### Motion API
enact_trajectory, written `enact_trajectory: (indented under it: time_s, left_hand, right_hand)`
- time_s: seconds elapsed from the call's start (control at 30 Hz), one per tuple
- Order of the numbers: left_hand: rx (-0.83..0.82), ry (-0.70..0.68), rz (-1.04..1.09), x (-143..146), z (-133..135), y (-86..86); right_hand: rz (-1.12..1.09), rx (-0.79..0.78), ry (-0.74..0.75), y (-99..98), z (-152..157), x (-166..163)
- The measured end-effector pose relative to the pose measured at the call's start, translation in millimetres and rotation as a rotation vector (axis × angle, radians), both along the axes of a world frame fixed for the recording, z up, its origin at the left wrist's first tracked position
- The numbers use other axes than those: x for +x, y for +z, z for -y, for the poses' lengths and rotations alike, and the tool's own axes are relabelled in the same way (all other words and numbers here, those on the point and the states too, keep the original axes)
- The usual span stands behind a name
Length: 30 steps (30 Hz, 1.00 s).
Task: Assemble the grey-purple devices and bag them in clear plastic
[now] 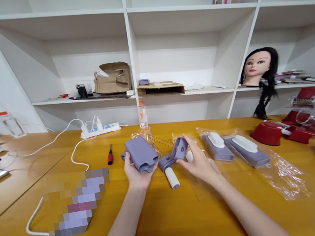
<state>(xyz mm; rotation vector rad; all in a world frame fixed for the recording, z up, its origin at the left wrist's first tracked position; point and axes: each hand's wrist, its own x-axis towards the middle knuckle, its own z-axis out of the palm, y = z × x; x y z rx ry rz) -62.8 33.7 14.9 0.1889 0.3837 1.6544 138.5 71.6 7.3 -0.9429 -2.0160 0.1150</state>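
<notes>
My left hand (138,175) is closed around a purple box-like plastic housing (141,153), whose notched edge faces me. Between the thumb and fingers of my right hand (198,161) is a smaller hollow purple plastic part (180,149) with a dark oval mark. Just left of that part lies a flat purple piece (166,161) with a hole; whether the two are joined, I cannot tell. A white cylinder (172,178) with a purple end rests below it on the table. Clear plastic wrap lies behind and under my right hand.
Two purple-and-white devices (218,146) (249,149) lie on clear bags to the right, with red parts (267,133) beyond. A red screwdriver (110,157), a power strip (101,130) and a blurred-out phone-like device (79,203) with cables are left. A bottle (143,114) stands behind.
</notes>
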Motion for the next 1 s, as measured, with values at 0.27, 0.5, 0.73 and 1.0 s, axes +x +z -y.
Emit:
enact_trajectory:
  time_s: [0.27, 0.5, 0.73, 1.0]
  left_hand:
    - [0.011, 0.158, 0.064, -4.5, 1.6, 3.1]
    - [-0.074, 0.439, 0.097, -18.3, 0.1, 3.0]
    - [-0.055, 0.439, 0.039, -3.0, -1.1, 3.7]
    - [0.066, 0.337, -0.090, 36.9, 10.7, 4.2]
  right_hand:
    - [-0.104, -0.296, 0.308, 1.5, -3.6, 8.3]
    - [-0.018, -0.273, 0.292, 15.9, 2.6, 16.8]
    - [-0.009, -0.287, 0.257, 11.9, 10.4, 8.2]
    - [-0.086, -0.259, 0.214, 0.2, 32.7, -24.8]
